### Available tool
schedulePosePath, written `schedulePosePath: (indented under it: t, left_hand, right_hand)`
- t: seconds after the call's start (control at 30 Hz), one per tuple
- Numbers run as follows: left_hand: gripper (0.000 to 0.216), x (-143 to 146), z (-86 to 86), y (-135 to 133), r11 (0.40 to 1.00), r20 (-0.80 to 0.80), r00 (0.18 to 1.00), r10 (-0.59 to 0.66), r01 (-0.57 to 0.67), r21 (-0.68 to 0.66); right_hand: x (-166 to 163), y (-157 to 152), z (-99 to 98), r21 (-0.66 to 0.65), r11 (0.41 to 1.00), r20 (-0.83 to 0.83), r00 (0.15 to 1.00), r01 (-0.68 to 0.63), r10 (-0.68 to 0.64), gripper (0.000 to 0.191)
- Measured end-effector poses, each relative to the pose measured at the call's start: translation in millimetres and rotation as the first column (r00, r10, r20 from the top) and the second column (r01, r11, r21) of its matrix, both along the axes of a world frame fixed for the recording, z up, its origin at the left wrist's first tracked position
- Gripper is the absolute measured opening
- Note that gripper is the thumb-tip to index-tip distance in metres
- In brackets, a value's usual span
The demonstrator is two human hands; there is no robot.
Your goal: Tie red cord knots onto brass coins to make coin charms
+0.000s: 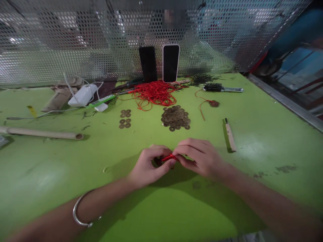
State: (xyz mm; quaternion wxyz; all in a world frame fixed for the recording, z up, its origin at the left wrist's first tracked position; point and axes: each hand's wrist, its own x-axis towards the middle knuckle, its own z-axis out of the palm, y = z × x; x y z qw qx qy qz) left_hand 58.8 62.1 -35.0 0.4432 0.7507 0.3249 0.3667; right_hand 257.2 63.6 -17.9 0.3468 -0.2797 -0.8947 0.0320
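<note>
Between my hands, just above the green table, is a short red braided cord (168, 157). My left hand (151, 166) pinches it between thumb and fingers; something dark, perhaps a coin, shows inside the curl of that hand. My right hand (199, 156) has its fingertips closed on the cord's right end. Beyond my hands lies a heap of round brass coins with holes (175, 117). Left of the heap, several coins (125, 119) are laid out in small groups. A tangle of red cord (156, 92) lies farther back.
Two phones (171, 63) lean against a perforated metal screen (101, 43). A round brush (223, 88), a coin piece with red cord (214, 103) and a wooden-handled tool (230, 135) lie right. A bamboo tube (42, 132) and white power strip (83, 95) lie left.
</note>
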Motion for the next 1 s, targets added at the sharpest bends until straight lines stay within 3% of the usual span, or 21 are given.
schedulePosePath:
  t: [1.0]
  left_hand:
    - [0.016, -0.3, -3.2, 1.2, 1.0, 0.002, 1.0, 0.014, -0.014, -0.006]
  right_hand:
    - [1.5, 0.0, -4.1, -0.019, 1.0, -0.009, 1.0, -0.012, 0.012, 0.008]
